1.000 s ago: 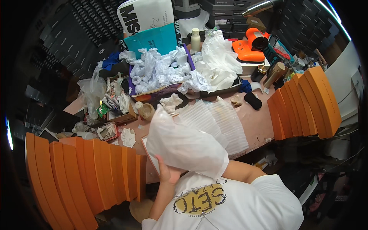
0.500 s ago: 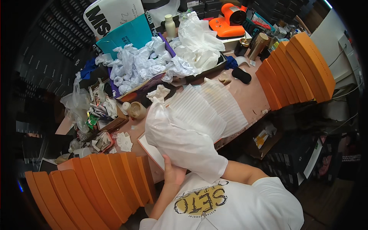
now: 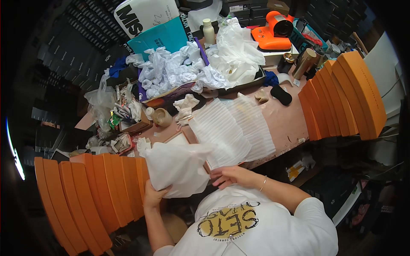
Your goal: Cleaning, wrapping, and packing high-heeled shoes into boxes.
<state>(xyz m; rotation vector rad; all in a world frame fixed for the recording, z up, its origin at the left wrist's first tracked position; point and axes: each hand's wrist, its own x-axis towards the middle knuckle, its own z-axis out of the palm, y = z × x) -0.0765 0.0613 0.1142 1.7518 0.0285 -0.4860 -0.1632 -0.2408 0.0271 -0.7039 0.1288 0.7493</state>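
Note:
My left hand (image 3: pixel 156 194) grips the lower left edge of a thin white bag (image 3: pixel 177 166), its fingers partly hidden beneath. The bag hangs loosely over the near table edge. Just to its right, my right hand (image 3: pixel 232 176) is bare, fingers stretched toward the bag and slightly apart, with nothing seen in them. Behind the bag shows part of an open shallow box (image 3: pixel 177 139) with an orange-brown rim, mostly covered. Beyond my right hand lie overlapping sheets of ribbed white packing foam (image 3: pixel 220 132). A crumpled piece of pale paper (image 3: pixel 186 106) rests behind the box.
Orange boxes stand in rows at left (image 3: pixel 96 192) and right (image 3: pixel 346 98). At the back, a purple box (image 3: pixel 142 91) overflows with crumpled white paper (image 3: pixel 171 70). Also there are an orange device (image 3: pixel 273 36), a jar (image 3: pixel 162 117) and a black oval item (image 3: pixel 281 95).
My right arm, earlier inside the white bag, is now out of it. The bag has come down and left, held by my left hand. The view has shifted slightly.

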